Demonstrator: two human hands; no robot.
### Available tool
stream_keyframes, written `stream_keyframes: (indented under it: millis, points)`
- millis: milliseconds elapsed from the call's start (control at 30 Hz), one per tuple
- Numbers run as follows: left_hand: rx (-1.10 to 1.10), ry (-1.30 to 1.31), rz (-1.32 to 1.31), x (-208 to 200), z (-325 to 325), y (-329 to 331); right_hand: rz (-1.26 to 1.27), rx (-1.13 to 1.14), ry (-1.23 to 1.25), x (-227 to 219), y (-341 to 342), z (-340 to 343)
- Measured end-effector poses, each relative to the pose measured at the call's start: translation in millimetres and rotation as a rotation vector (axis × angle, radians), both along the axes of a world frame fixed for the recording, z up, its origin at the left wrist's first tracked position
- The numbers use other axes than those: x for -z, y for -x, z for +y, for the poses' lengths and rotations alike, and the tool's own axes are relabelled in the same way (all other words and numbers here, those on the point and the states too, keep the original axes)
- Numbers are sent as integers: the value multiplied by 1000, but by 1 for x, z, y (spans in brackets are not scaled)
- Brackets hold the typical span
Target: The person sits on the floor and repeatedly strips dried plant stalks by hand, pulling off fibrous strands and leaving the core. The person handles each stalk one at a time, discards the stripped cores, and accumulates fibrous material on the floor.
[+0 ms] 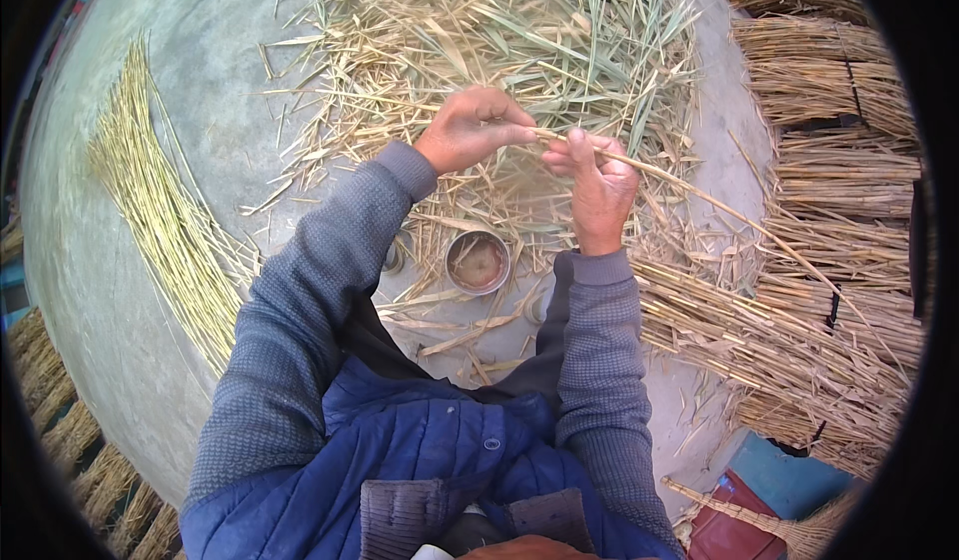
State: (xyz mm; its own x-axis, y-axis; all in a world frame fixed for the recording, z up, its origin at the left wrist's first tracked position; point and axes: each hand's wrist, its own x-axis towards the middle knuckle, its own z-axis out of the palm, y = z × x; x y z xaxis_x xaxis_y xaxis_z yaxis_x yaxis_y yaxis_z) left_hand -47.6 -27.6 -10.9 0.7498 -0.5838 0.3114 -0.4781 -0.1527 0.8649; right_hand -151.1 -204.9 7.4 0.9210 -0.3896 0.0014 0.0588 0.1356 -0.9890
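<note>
One long, dry reed stalk (689, 187) runs from my fingers out to the right and down toward the bundles. My left hand (477, 128) pinches its near end between thumb and fingertips. Close beside it, my right hand (599, 185) has its thumb and fingers closed round the stalk, palm turned upward. Below both hands a round metal bowl (478, 262) stands on the floor between my legs, with something brownish in its bottom. A heap of stripped leaves and husks (479, 40) spreads beyond my hands.
Peeled yellow-green stalks (165, 195) lie in a long pile on the concrete floor (225, 70) at the left. Loose unpeeled reeds (749, 330) lie by my right forearm. Tied reed bundles (839, 170) line the right side. A teal box (779, 475) stands at lower right.
</note>
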Motion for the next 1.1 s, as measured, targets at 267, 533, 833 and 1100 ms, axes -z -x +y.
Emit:
stream_keyframes:
  millis: [267, 533, 833, 1100]
  points:
    - [9, -58, -83, 11, 15, -13, 59, 39, -31, 5, 4, -6]
    - [40, -102, 477, 23, 46, -29, 19, 55, -45, 2, 4, -16]
    - [-247, 45, 436, 27, 86, -63, -10, 5, 20, -2, 14, -28]
    - [105, -159, 211, 37, 71, -55, -70, -22, 26, -1, 17, -20]
